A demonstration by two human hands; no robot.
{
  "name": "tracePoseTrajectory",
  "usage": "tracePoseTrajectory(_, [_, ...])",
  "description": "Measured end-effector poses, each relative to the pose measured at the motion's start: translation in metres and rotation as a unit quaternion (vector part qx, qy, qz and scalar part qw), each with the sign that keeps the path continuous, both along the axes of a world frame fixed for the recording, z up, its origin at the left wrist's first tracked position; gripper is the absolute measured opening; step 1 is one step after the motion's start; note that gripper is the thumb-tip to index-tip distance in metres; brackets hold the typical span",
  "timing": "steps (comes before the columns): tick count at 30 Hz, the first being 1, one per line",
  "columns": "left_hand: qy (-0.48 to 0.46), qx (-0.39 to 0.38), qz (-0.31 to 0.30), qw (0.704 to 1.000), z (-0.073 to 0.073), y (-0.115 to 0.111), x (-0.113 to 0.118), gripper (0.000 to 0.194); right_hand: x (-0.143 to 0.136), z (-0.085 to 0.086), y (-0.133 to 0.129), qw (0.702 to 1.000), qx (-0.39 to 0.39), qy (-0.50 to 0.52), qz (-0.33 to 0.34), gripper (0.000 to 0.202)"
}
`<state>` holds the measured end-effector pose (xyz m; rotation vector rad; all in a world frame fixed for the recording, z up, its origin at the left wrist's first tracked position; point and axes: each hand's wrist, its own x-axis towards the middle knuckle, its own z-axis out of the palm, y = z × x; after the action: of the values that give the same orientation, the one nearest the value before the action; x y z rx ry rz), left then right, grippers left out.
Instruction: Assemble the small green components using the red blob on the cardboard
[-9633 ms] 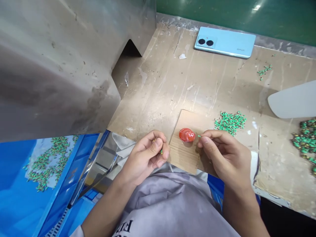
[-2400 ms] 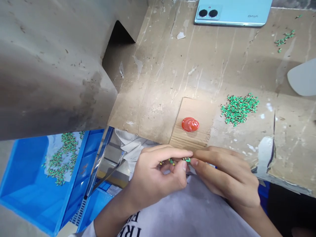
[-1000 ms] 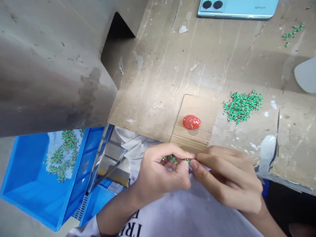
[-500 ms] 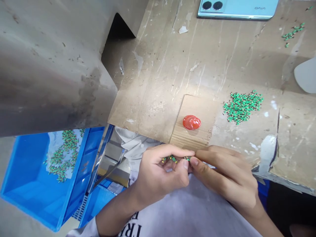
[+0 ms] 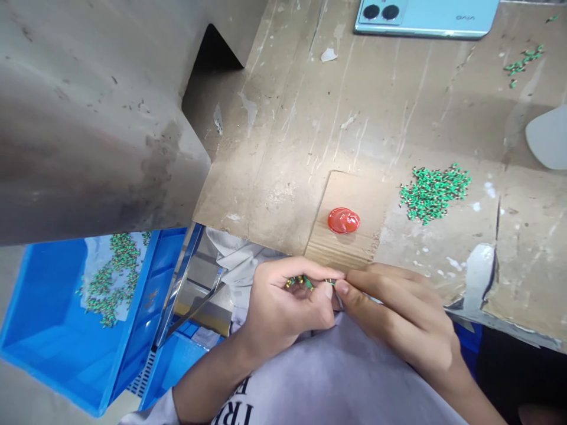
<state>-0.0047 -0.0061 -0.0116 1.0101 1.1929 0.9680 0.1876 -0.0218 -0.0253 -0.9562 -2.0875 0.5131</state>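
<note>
Green pieces [image 5: 307,284] could spill if the cupped left hand [image 5: 290,304] loosens. It and the right hand [image 5: 398,310] pinch another piece [image 5: 330,281].

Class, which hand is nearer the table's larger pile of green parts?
Right. The right hand is on the near side of the pile; the left hand is farther leftward.

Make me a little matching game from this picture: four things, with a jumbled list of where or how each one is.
1. Phone
2. Glossy red item
3. Large blue bin
4. Left hand

A. Has a whitish sheet inside
B. Close by the right hand, tiny green pieces in its curled fingers
C. Lies with its camera lenses facing up
D. Sits on a cardboard piece

Pairs: 1-C, 2-D, 3-A, 4-B
</note>
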Motion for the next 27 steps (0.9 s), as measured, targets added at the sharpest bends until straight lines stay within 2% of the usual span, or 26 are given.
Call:
tracePoseTrajectory(3, [0.001,-0.029,-0.026,0.999,0.003,0.0,-0.002,0.011,-0.003,-0.003,0.0,0.997,-0.021,0.075,-0.017,0.025])
tracePoseTrajectory(5, [0.006,-0.037,-0.044,0.998,0.005,0.001,-0.004,0.01,-0.004,0.0,0.0,0.985,-0.096,0.139,-0.038,0.028])
tracePoseTrajectory(9, [-0.023,-0.008,-0.052,0.998,0.005,0.004,-0.009,0.019,-0.003,0.01,-0.001,0.929,-0.279,0.229,-0.081,0.019])
tracePoseTrajectory(12, [-0.059,0.045,-0.066,0.995,-0.002,0.005,-0.012,0.022,-0.002,0.014,-0.001,0.894,-0.352,0.27,-0.067,0.011])
tracePoseTrajectory(15, [-0.077,0.069,-0.088,0.991,-0.009,0.005,-0.015,0.022,-0.003,0.016,-0.002,0.87,-0.386,0.301,-0.054,0.004])
tracePoseTrajectory(18, [-0.09,0.051,-0.099,0.99,-0.013,0.003,-0.017,0.026,-0.004,0.017,-0.002,0.855,-0.397,0.332,-0.042,0.004])
tracePoseTrajectory(22, [-0.118,0.043,-0.092,0.988,-0.018,0.0,-0.015,0.03,-0.005,0.018,-0.002,0.861,-0.382,0.333,-0.03,0.002])
tracePoseTrajectory(27, [-0.165,0.099,-0.073,0.979,-0.024,0.0,-0.008,0.029,-0.003,0.014,-0.006,0.859,-0.395,0.326,-0.023,0.003])
